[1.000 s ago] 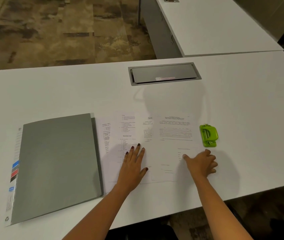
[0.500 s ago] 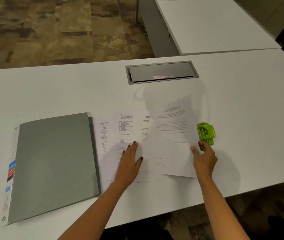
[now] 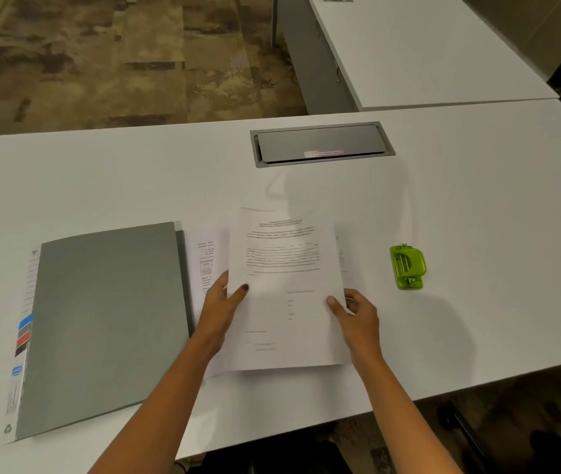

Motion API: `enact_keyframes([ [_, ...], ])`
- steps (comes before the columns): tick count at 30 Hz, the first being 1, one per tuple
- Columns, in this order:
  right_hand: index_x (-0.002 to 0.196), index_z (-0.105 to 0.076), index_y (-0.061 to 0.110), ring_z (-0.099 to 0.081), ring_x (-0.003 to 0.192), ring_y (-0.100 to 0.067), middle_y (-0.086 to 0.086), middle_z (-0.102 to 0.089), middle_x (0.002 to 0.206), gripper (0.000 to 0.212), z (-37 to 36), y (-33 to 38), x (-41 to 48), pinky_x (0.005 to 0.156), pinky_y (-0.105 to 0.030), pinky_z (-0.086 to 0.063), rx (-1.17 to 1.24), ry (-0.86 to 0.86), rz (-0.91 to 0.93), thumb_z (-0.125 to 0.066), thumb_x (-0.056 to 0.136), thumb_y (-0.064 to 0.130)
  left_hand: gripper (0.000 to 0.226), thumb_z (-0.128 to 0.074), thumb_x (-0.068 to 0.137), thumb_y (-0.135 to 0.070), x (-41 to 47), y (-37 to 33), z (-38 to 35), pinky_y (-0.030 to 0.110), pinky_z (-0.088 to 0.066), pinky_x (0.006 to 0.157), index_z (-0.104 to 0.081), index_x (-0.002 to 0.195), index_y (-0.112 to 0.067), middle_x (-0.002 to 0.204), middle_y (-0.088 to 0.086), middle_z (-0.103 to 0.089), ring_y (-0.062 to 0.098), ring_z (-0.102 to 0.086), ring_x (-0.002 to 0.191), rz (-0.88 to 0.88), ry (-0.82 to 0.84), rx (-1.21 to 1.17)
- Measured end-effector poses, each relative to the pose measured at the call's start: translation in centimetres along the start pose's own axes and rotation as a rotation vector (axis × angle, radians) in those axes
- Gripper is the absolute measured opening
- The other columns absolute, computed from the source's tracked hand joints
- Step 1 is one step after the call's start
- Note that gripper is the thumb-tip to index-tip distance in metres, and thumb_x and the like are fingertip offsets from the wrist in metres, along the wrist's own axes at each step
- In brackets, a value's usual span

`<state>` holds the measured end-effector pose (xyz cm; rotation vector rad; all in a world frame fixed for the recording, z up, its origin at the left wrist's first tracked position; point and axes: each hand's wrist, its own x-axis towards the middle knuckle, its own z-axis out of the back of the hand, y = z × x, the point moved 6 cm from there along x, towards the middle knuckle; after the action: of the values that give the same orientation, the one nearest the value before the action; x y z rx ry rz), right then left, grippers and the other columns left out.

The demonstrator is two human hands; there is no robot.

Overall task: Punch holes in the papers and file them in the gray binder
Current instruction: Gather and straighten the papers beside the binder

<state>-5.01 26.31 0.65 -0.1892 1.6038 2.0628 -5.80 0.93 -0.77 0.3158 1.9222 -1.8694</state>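
Note:
A printed sheet of paper (image 3: 286,289) is held over the desk by both hands. My left hand (image 3: 219,309) grips its left edge, thumb on top. My right hand (image 3: 357,313) grips its right edge, thumb on the page. Under it lie more printed papers (image 3: 207,265), partly hidden, spread beside the binder. The gray binder (image 3: 104,323) lies closed at the left, with a white label strip and coloured tabs along its left edge. A small green hole punch (image 3: 407,266) rests on the desk to the right of the papers, apart from my right hand.
The white desk (image 3: 477,234) has a gray cable hatch (image 3: 322,143) set in it behind the papers. Its near edge runs just below my forearms. A second white desk (image 3: 426,53) stands at the back right, with patterned carpet at the back left.
The right-hand sheet has been lifted and carried left over the other papers. My left hand left the lower sheets and took its left edge. My right hand moved away from the hole punch.

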Motion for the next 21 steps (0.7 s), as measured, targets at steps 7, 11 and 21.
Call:
enact_keyframes([
  [7, 0.111, -0.058, 0.011, -0.053, 0.109, -0.029, -0.013, -0.056, 0.116, 0.022, 1.2, -0.6, 1.5, 0.087, -0.032, -0.049, -0.499, -0.318, 0.082, -0.059, 0.089, 0.013, 0.032, -0.053, 0.094, -0.017, -0.6, 0.4, 2.5, 0.049, -0.051, 0.094, -0.053, 0.124, -0.031, 0.127, -0.002, -0.060, 0.024, -0.061, 0.112, -0.021, -0.078, -0.032],
  [11, 0.124, -0.045, 0.005, -0.045, 0.115, -0.037, -0.019, -0.045, 0.127, 0.063, 1.6, -1.3, 1.8, 0.093, -0.044, -0.044, -0.746, -0.320, -0.098, -0.073, 0.077, 0.036, 0.039, -0.055, 0.093, -0.018, -0.8, 0.9, 3.4, 0.053, -0.051, 0.092, -0.051, 0.132, -0.020, 0.128, 0.002, -0.061, 0.028, -0.062, 0.111, -0.008, -0.104, -0.053],
  [21, 0.117, -0.041, -0.001, -0.049, 0.112, -0.042, -0.024, -0.053, 0.119, 0.079, 1.9, -1.5, 2.5, 0.090, -0.048, -0.043, -0.729, -0.287, -0.240, -0.086, 0.062, 0.032, 0.039, -0.054, 0.094, -0.016, -0.9, 0.8, 4.6, 0.050, -0.053, 0.088, -0.050, 0.132, -0.017, 0.126, 0.005, -0.062, 0.030, -0.063, 0.107, 0.008, -0.162, -0.066],
])
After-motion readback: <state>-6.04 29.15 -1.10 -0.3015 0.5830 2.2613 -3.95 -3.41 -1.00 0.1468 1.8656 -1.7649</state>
